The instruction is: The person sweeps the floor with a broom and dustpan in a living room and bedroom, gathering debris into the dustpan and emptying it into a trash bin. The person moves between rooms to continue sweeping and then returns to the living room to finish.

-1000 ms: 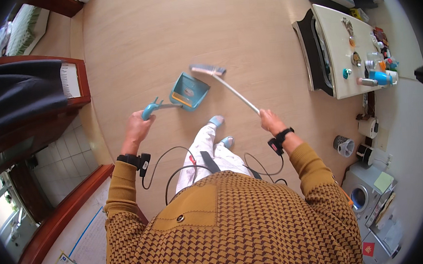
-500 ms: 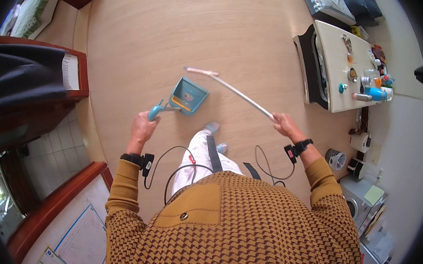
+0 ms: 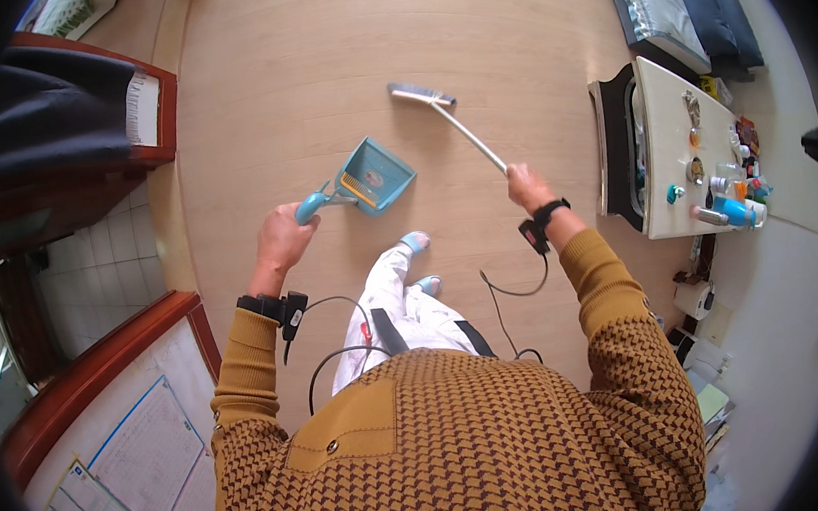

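My left hand [image 3: 283,237] is wrapped round the blue handle of a teal dustpan [image 3: 394,185]. The pan is on the left of centre, in front of my feet, with a yellow comb-like strip along its inner edge. My right hand [image 3: 530,188] grips the white pole of a broom [image 3: 472,138]. Its head, grey-bristled with a pale top, is on the wood floor beyond the dustpan and to its right, apart from it. Inside the pan I see a pale patch I cannot make out.
A white-topped table [image 3: 684,205] with bottles and small items stands at the right, a cushioned sofa [image 3: 664,19] beyond it. To the left are a red-brown wooden frame [image 3: 162,112] with a dark cloth [image 3: 52,120] and a doorway with tiles. Cables hang from both my wrists.
My right hand has moved forward, and the broom head has gone farther away and to the right, away from the dustpan. The dustpan has shifted only slightly to the right.
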### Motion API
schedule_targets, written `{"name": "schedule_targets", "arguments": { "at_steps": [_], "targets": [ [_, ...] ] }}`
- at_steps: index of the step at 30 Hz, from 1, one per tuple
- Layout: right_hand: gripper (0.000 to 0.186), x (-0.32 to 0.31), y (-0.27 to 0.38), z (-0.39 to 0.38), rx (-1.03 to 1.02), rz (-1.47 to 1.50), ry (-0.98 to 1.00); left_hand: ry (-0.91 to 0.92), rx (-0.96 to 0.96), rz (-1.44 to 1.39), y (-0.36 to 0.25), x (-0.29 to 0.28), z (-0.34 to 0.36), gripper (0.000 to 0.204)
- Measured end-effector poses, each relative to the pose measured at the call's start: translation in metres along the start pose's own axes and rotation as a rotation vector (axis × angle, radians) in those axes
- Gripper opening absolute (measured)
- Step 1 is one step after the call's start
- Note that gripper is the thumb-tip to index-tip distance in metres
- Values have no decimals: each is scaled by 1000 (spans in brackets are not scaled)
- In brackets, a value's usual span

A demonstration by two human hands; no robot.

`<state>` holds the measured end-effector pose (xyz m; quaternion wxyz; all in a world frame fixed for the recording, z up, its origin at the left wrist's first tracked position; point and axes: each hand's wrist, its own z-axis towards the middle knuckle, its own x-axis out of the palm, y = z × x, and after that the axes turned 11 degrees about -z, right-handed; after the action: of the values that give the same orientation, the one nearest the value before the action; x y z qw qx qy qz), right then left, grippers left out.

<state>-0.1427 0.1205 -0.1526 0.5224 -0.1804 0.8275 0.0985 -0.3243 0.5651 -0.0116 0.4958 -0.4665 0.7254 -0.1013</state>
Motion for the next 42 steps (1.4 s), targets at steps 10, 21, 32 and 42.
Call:
{"name": "schedule_targets", "arguments": {
  "at_steps": [10,21,32,42],
  "targets": [
    [8,-33,-38,-164,-132,206,97,44,51,31,3,2,5,26],
    [19,-22,-44,-233,133,461,13,-30,107,-58,11,-4,-2,32],
    [16,-53,-60,-164,111,339,-94,-122,106,-199,14,6,7,34],
    [19,-58,-87,-113,99,499,-271,-151,46,-262,-3,7,51,36]
  ]
}}
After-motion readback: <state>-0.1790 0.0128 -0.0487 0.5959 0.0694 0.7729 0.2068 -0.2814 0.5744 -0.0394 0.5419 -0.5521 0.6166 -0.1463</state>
